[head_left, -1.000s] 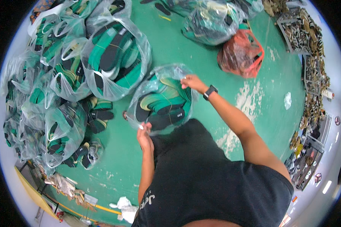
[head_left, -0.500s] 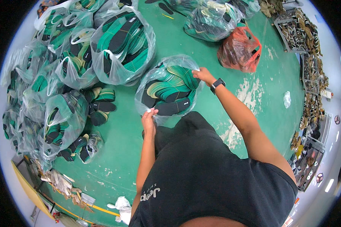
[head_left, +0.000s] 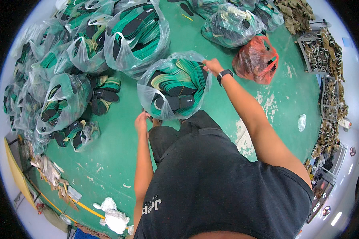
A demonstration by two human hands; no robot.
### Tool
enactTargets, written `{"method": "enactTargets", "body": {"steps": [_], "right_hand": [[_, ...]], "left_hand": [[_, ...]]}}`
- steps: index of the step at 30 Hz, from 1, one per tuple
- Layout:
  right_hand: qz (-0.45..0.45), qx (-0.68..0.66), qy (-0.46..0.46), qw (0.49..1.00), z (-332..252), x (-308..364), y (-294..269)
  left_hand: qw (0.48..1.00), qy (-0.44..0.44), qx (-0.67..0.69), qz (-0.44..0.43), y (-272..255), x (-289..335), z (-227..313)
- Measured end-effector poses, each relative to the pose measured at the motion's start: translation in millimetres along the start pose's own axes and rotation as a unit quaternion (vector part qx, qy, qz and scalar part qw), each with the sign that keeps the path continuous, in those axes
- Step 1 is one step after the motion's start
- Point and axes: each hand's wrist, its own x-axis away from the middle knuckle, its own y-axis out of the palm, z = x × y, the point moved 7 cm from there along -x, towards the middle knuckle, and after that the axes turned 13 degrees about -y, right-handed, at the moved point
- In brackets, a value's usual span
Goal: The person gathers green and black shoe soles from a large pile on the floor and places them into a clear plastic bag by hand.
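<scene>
A clear plastic bag point(head_left: 144, 92) full of green and black shoe insoles point(head_left: 179, 81) stands on the floor in front of me. With my right hand point(head_left: 214, 67), fingers closed, I grip the bag's rim at its upper right. My left hand point(head_left: 141, 122) is just below the bag's lower left edge, seemingly off the plastic, with its fingers loosely apart. A plastic flap partly covers the insoles on the left. One black insole point(head_left: 179, 102) lies across the near side of the bundles.
Several clear bags of insoles crowd the left, with loose insole bundles point(head_left: 104, 95) beside them. A red plastic bag point(head_left: 255, 59) and another filled clear bag point(head_left: 232, 26) stand at the far right. Loaded racks point(head_left: 330, 93) line the right side. White plastic bags point(head_left: 115, 217) lie at lower left.
My left hand has moved down and left, off the bag's near rim. The near plastic has risen over the insoles. My right hand keeps its grip. The whole view has shifted slightly.
</scene>
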Motion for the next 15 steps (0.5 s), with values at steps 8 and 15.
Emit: {"method": "enactTargets", "body": {"steps": [8, 15], "right_hand": [[0.070, 0.037, -0.175, 0.981, -82.5, 9.8, -26.3], [-0.205, 0.260, -0.328, 0.885, -58.8, 112.3, 115.9]], "left_hand": [[0.981, -0.081, -0.015, 0.177, -139.7, 143.2, -181.2], [0.958, -0.037, 0.099, 0.267, -207.0, 258.5, -327.9]]}}
